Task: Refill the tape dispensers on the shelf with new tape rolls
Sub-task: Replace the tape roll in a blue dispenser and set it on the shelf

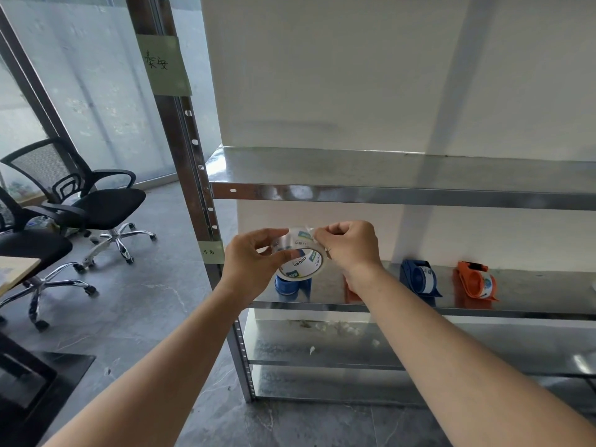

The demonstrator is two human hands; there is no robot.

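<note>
Both hands hold a new tape roll [301, 262] in front of the shelf [403, 305]: the left hand [254, 259] grips its side, the right hand [350, 245] pinches the clear wrapper. Peeling steadily while bracing the roll should free it cleanly for the blue dispenser [292, 287] below.

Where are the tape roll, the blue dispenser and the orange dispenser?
tape roll [301, 264]: head view, on its printed inner ring.
blue dispenser [419, 280]: head view, on its side wall.
orange dispenser [472, 282]: head view, on its orange hub.
</note>
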